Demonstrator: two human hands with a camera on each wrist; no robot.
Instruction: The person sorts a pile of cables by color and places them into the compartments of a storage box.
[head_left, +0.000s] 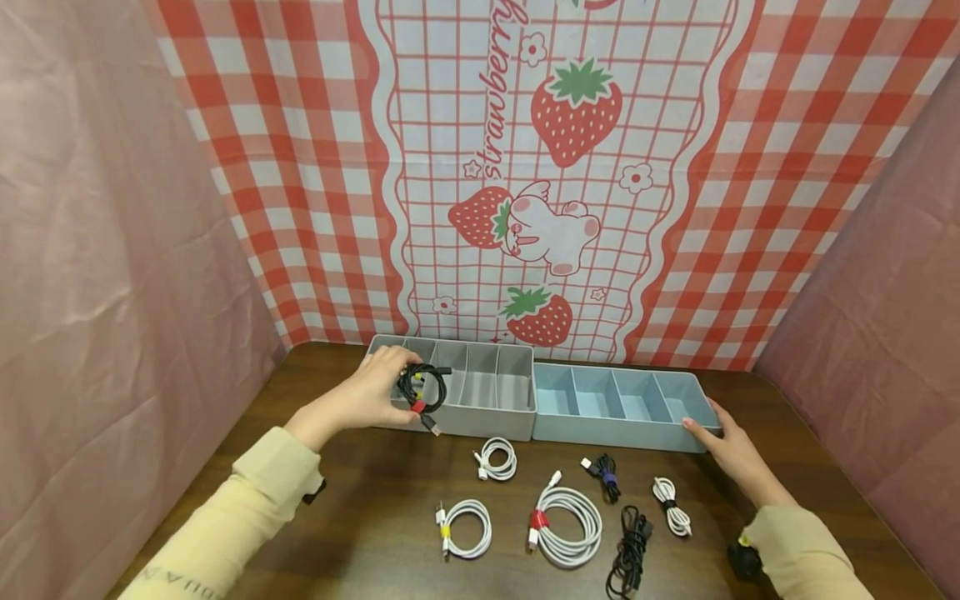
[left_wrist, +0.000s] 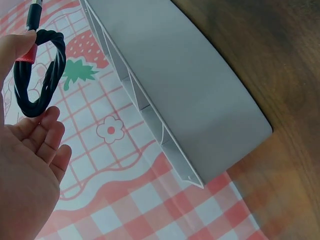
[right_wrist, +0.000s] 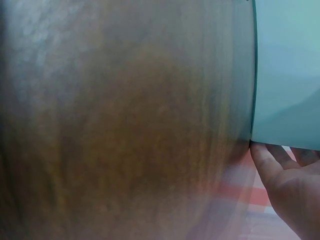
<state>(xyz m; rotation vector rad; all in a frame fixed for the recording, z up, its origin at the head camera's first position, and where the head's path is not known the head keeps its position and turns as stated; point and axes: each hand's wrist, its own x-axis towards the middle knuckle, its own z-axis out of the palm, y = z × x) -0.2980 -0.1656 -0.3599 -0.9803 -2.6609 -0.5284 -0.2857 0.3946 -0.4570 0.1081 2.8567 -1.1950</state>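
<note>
My left hand (head_left: 378, 387) holds a coiled black cable (head_left: 408, 387) with a red tie, pinched between thumb and fingers. The coil hangs over the front left of the grey divided box (head_left: 465, 423), overlapping its compartments in the head view. In the left wrist view, the black cable (left_wrist: 59, 70) is looped beside the grey box's smooth side (left_wrist: 185, 85). At the right end of the light-blue divided box (head_left: 615, 432), my right hand (head_left: 731, 446) grips the corner, thumb on the front and fingers round the end. The right wrist view shows fingers against the blue wall (right_wrist: 287, 75).
Before the boxes lie coiled white cables: a small one (head_left: 497, 460), one with a yellow tie (head_left: 467, 531), a large red-tied one (head_left: 572, 529) and a black-tied one (head_left: 672, 507). Two black cables (head_left: 630, 550) (head_left: 606, 477) lie among them. A strawberry-print cloth (head_left: 525, 208) hangs behind.
</note>
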